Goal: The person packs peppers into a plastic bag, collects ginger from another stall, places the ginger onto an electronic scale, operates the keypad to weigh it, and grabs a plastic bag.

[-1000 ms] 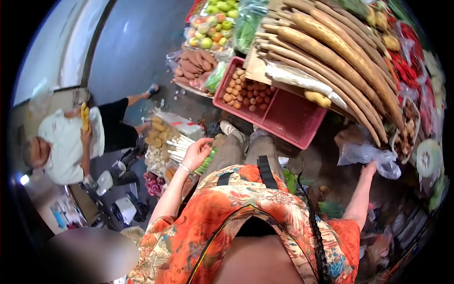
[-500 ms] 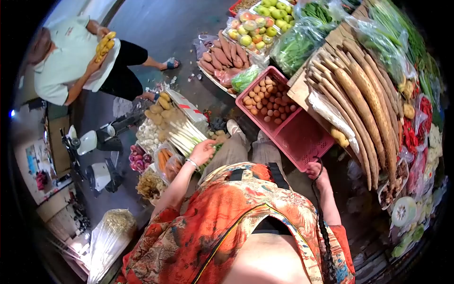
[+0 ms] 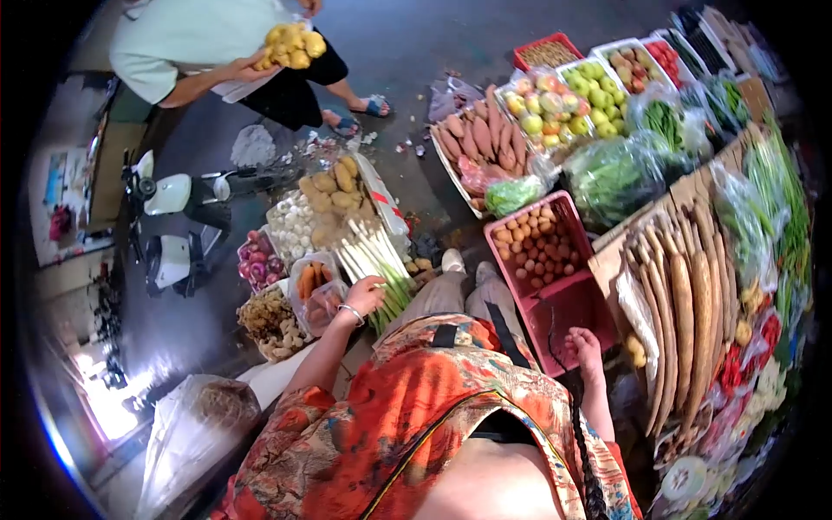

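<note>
My left hand (image 3: 365,296) hangs over the bundle of scallions (image 3: 381,269), its fingers loosely bent and apart; whether they touch the stalks I cannot tell. A bracelet circles that wrist. On the other side, my right hand (image 3: 585,348) is above the near end of a pink plastic crate (image 3: 542,334), with fingers loosely curled and spread, nothing seen in them. A dark braid (image 3: 591,468) hangs down my front, and its thin end crosses the crate beside this hand. Brown eggs (image 3: 537,247) fill the crate's far section.
Left of the scallions are potatoes (image 3: 334,186), garlic (image 3: 291,223), carrots (image 3: 312,279) and red onions (image 3: 260,264). Sweet potatoes (image 3: 481,139) and apples (image 3: 546,104) stand beyond the crate. Long brown roots (image 3: 685,321) lie at right. A person holding yellow-brown produce (image 3: 293,46) stands near a scooter (image 3: 169,195).
The view has turned, shifting the stalls. My right hand has left the crate's rim and the dark strand; it is now above the near section. The person at the upper left has moved.
</note>
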Tool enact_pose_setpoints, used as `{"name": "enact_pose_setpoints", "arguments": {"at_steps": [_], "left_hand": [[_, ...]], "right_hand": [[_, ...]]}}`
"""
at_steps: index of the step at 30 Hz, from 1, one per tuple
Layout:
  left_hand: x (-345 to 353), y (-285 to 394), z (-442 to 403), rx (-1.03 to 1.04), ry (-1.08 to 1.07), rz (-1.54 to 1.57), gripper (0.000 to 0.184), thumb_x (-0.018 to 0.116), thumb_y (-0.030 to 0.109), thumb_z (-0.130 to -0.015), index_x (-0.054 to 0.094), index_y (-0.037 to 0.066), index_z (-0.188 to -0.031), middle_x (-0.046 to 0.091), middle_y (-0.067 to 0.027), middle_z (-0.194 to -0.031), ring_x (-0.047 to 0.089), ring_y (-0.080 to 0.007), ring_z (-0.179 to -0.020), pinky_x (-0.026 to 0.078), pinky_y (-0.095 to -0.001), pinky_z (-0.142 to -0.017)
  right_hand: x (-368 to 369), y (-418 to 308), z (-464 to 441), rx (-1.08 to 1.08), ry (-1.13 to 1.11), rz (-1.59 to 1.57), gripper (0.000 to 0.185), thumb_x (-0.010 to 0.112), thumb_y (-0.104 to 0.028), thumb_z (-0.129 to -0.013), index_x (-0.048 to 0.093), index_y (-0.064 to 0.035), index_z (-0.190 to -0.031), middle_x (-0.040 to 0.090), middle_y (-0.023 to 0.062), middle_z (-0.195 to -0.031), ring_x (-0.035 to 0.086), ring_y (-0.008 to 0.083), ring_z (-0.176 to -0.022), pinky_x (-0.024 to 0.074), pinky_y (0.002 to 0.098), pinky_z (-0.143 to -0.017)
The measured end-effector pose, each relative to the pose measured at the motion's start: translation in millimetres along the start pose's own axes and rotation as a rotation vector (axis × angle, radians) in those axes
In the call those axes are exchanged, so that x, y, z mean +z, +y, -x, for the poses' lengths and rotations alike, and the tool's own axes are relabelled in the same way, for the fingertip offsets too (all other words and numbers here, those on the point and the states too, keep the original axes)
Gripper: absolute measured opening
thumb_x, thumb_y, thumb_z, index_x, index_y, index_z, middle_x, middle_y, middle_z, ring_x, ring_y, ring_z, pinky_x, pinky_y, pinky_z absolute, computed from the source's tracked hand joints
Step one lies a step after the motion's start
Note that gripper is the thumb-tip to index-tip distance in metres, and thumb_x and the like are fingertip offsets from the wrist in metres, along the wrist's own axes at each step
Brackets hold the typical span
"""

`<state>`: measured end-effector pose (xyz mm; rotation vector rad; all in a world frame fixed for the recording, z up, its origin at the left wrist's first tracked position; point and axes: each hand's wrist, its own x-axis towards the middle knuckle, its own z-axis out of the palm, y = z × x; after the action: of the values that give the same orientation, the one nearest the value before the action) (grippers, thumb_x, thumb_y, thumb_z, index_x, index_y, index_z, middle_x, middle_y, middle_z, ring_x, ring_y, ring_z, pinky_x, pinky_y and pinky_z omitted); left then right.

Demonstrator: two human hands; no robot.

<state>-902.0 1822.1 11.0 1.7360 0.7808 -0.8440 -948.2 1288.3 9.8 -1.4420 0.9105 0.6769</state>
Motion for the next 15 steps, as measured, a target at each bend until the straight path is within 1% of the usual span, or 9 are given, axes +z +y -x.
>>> {"name": "enact_pose_setpoints", "arguments": {"at_steps": [4, 6, 8, 10, 11, 12, 13, 14, 15], "left_hand": [[-3.8, 4.6, -8.9, -0.051, 0.030, 0.111, 0.033, 0.053, 0.009, -0.080, 0.053, 0.001, -0.113, 0.059, -0.0073, -0.078, 0.056, -0.0139, -0.061, 0.045, -0.0266, -0.054], [-7.3, 3.9, -17.0, 0.024, 0.036, -0.085, 0.035, 0.054, 0.012, -0.084, 0.051, 0.003, -0.117, 0.062, -0.0084, -0.091, 0.062, -0.0142, -0.071, 0.049, -0.0298, -0.059], [-5.1, -3.3, -26.4, 0.008, 0.047, 0.125, 0.031, 0.057, 0.011, -0.081, 0.054, 0.005, -0.111, 0.061, -0.0070, -0.082, 0.059, -0.0133, -0.065, 0.047, -0.0273, -0.056], [-16.4, 12.9, -29.2, 0.059, 0.018, 0.360, 0.034, 0.060, 0.016, -0.081, 0.053, 0.007, -0.114, 0.062, -0.0066, -0.085, 0.061, -0.0144, -0.068, 0.049, -0.0278, -0.057], [-25.6, 41.4, -18.2, 0.083, 0.054, 0.616, 0.046, 0.063, 0.022, -0.081, 0.046, 0.010, -0.122, 0.060, -0.0073, -0.098, 0.061, -0.0173, -0.077, 0.051, -0.0304, -0.061], [-41.6, 63.1, -16.6, 0.158, 0.030, 0.809, 0.065, 0.064, 0.027, -0.081, 0.030, 0.014, -0.135, 0.049, -0.0129, -0.120, 0.057, -0.0248, -0.095, 0.052, -0.0344, -0.067], [-55.7, 103.3, -2.2, 0.241, 0.099, 0.913, 0.069, 0.053, 0.032, -0.087, 0.012, 0.015, -0.140, 0.036, -0.0156, -0.134, 0.048, -0.0305, -0.113, 0.051, -0.0438, -0.079], [-77.8, 105.8, -18.3, 0.382, 0.072, 1.018, 0.072, 0.047, 0.044, -0.088, 0.007, 0.016, -0.142, 0.019, -0.0166, -0.143, 0.036, -0.0344, -0.123, 0.044, -0.0510, -0.089], [-99.9, 114.9, -31.4, 0.473, 0.052, 1.150, 0.074, 0.042, 0.050, -0.088, 0.000, 0.019, -0.142, 0.015, -0.0183, -0.144, 0.033, -0.0360, -0.125, 0.041, -0.0534, -0.093]], "right_hand": [[9.1, -11.4, -43.6, 0.063, -0.143, -0.004, 0.012, 0.053, -0.009, -0.087, 0.057, -0.0040, -0.097, 0.060, 0.0044, -0.077, 0.054, 0.0093, -0.060, 0.0434, 0.0193, -0.052], [9.2, -26.0, -65.7, 0.011, -0.165, 0.076, 0.012, 0.053, -0.009, -0.087, 0.057, -0.0038, -0.097, 0.060, 0.0049, -0.077, 0.054, 0.0088, -0.060, 0.0429, 0.0187, -0.052], [13.1, -41.8, -76.8, -0.061, -0.059, 0.055, 0.012, 0.054, -0.013, -0.087, 0.058, -0.0058, -0.096, 0.061, 0.0032, -0.077, 0.053, 0.0063, -0.058, 0.0392, 0.0171, -0.047], [14.0, -57.1, -84.3, -0.111, -0.026, 0.131, 0.012, 0.054, -0.015, -0.087, 0.058, -0.0067, -0.095, 0.060, 0.0021, -0.077, 0.052, 0.0059, -0.056, 0.0376, 0.0166, -0.045], [12.6, -65.3, -86.4, -0.080, -0.059, 0.164, 0.011, 0.053, -0.013, -0.087, 0.058, -0.0068, -0.094, 0.060, 0.0027, -0.078, 0.051, 0.0062, -0.055, 0.0373, 0.0165, -0.044], [12.2, -69.4, -92.3, -0.093, -0.069, 0.171, 0.011, 0.053, -0.013, -0.087, 0.058, -0.0068, -0.094, 0.060, 0.0027, -0.078, 0.051, 0.0062, -0.055, 0.0373, 0.0165, -0.044], [11.2, -71.6, -99.0, -0.060, -0.081, 0.188, 0.012, 0.052, -0.012, -0.086, 0.058, -0.0065, -0.095, 0.060, 0.0032, -0.077, 0.052, 0.0065, -0.055, 0.0374, 0.0166, -0.044], [13.8, -74.9, -106.4, -0.024, -0.091, 0.203, 0.012, 0.051, -0.011, -0.086, 0.057, -0.0062, -0.095, 0.060, 0.0037, -0.077, 0.052, 0.0068, -0.055, 0.0374, 0.0168, -0.044], [19.9, -79.8, -114.1, 0.013, -0.090, 0.168, 0.014, 0.049, -0.009, -0.085, 0.056, -0.0054, -0.097, 0.060, 0.0046, -0.076, 0.052, 0.0075, -0.055, 0.0372, 0.0171, -0.043]]}}
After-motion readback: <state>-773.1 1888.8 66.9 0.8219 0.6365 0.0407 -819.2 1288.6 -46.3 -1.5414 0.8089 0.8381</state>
